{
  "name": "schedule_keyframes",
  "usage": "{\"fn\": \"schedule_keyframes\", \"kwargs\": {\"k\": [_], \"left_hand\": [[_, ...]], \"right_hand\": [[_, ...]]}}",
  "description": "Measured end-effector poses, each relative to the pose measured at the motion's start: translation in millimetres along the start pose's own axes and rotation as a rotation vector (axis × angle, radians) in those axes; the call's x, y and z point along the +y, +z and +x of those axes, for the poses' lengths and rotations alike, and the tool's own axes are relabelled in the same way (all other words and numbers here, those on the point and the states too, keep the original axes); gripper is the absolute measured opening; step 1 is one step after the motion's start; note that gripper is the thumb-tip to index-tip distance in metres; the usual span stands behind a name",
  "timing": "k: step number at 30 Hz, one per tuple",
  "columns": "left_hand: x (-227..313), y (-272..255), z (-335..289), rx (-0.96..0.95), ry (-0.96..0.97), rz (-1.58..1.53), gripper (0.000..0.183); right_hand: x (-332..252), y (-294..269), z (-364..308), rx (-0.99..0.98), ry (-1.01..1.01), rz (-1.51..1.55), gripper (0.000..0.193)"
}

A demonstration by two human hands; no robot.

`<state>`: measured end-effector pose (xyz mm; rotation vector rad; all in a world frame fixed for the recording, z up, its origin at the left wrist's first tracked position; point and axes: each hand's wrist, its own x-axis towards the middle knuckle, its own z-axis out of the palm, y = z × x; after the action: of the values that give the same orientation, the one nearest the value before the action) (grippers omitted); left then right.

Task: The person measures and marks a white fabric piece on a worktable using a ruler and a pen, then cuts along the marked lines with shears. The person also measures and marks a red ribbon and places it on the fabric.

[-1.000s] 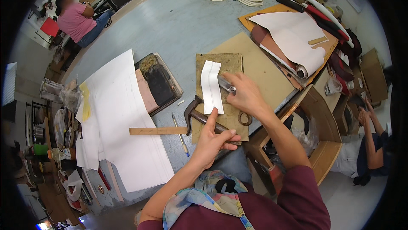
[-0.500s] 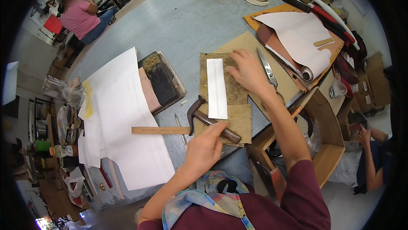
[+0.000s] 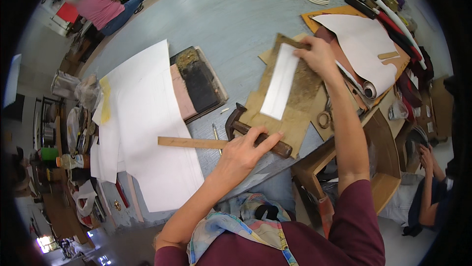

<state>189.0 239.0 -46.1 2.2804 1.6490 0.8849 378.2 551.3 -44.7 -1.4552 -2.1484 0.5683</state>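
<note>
A narrow white strip with a lengthwise line [image 3: 279,83] lies on a worn brown sheet [image 3: 306,89], which is turned at a slant. My right hand [image 3: 318,56] is closed on the far edge of that sheet, beside the strip's top end. Under the strip's near end is a tan sheet [image 3: 253,104]. My left hand [image 3: 243,154] is at a hammer [image 3: 281,148], its thumb and finger across the dark wooden handle; the other fingers are partly hidden. A flat tan strip [image 3: 189,142] and a slim pen-like tool [image 3: 215,131] lie just left of it.
Large white sheets [image 3: 147,133] cover the left, beside a dark stained block [image 3: 195,82]. Scissors [image 3: 324,119] lie partly covered at right, near stacked sheet material [image 3: 356,35]. An open cardboard box [image 3: 378,168] stands below the table edge. Two other people are nearby.
My right hand has taken hold of the brown sheet's far edge and swung it rightward, strip included. My left hand's fingers have moved across the hammer handle. The whole view has shifted slightly.
</note>
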Motion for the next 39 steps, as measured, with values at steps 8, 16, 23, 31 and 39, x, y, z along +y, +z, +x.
{"fn": "schedule_keyframes", "kwargs": {"k": [8, 16, 23, 31, 39], "left_hand": [[-1, 20, -14, 0.008, 0.011, 0.085, 0.063], [-18, -26, -54, 0.097, -0.296, 0.056, 0.045], [-48, -55, -60, -0.100, -0.130, 0.313, 0.036], [-82, -51, -55, -0.187, 0.266, 0.294, 0.008], [-100, -29, -54, -0.122, 0.509, 0.444, 0.017]], "right_hand": [[-24, 15, -61, 0.187, -0.292, 0.160, 0.031], [-104, 32, -201, -0.401, -0.361, 0.225, 0.046], [-105, 44, -204, -0.300, -0.404, 0.185, 0.054], [-78, 39, -196, -0.102, -0.323, 0.289, 0.059], [-51, 46, -194, -0.183, -0.234, 0.133, 0.056]]}}
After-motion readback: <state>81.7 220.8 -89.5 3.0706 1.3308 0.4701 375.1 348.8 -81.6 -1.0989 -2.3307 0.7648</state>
